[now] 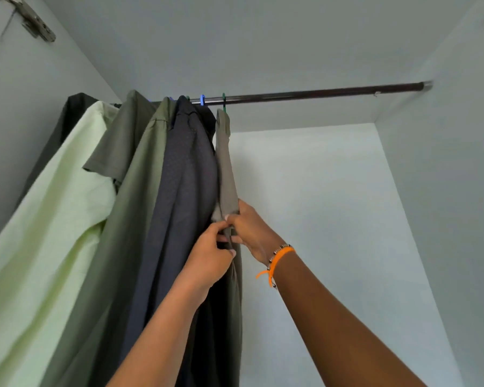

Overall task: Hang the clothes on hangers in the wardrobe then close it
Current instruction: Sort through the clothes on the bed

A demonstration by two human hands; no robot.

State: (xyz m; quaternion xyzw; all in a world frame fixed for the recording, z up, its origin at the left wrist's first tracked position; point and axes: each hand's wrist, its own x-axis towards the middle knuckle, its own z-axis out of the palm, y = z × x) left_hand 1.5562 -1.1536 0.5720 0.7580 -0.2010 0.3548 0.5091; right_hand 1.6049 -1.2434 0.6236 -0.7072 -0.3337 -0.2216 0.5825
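1. The grey garment (pixel 226 169) is hanging from a green hanger hook (pixel 223 100) on the rail (pixel 319 93), centre of the frame, rightmost in the row of clothes.
2. The left hand (pixel 210 261) is pinching its lower fabric.
3. The right hand (pixel 249 227) is gripping the same fabric, fingers curled.

pale lime shirt (pixel 48 219) — olive shirt (pixel 129 219), dotted navy shirt (pixel 179 191), grey-taupe garment (pixel 225 169) — orange wristband (pixel 277 261).
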